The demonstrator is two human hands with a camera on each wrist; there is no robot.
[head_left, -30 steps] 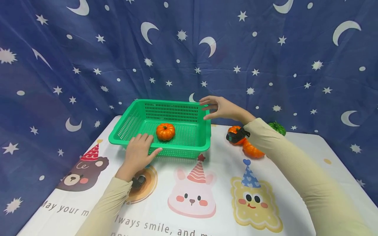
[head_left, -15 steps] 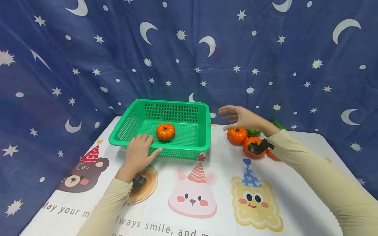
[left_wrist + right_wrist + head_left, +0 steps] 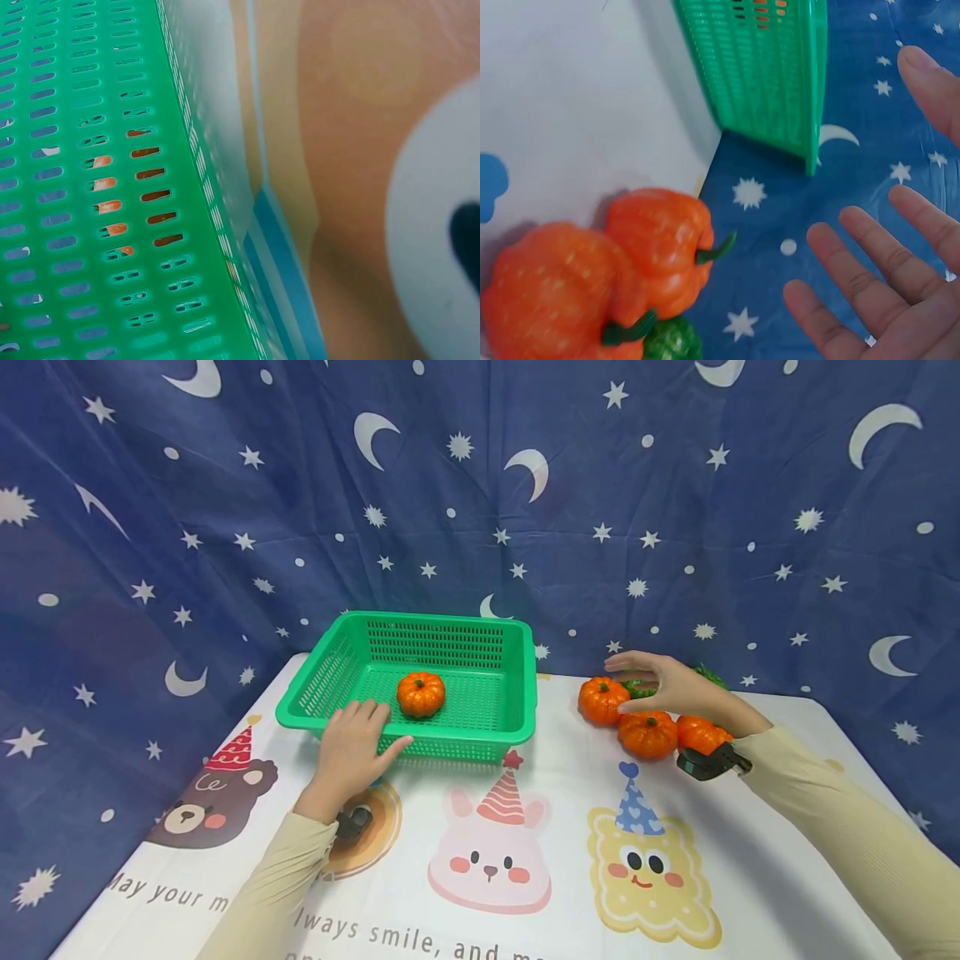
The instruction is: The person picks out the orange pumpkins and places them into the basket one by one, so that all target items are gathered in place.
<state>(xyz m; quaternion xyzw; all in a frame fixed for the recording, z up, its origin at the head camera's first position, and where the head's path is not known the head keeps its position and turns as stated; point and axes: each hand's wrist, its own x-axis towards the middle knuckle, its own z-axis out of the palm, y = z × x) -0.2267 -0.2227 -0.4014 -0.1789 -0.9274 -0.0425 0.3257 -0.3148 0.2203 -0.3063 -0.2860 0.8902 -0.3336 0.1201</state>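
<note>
My left hand (image 3: pixel 350 750) grips the front rim of a green plastic basket (image 3: pixel 450 748), its fingers bent over the rim and thumb spread to the right. One small orange pumpkin (image 3: pixel 421 695) with a stubby stem sits inside. On the right, my right hand (image 3: pixel 681 687) holds nothing and hovers over a group of pumpkins, thumb and fingers apart. Below and around it are an orange pumpkin (image 3: pixel 600 701), a second orange pumpkin (image 3: pixel 648 736) and a third orange pumpkin (image 3: pixel 701 734). Behind the hand, a green bumpy pumpkin (image 3: pixel 673 341) is partly hidden.
A white tablecloth (image 3: pixel 570 827) printed with cartoon animals covers the table. Another green piece (image 3: pixel 711 676) shows at the back right, beyond my right hand. Behind the table hangs a blue curtain (image 3: pixel 450 568) with moons and stars.
My right hand has moved from the basket's right end rightward and down to above the pumpkins, uncovering the front orange ones. The left hand and basket stay put.
</note>
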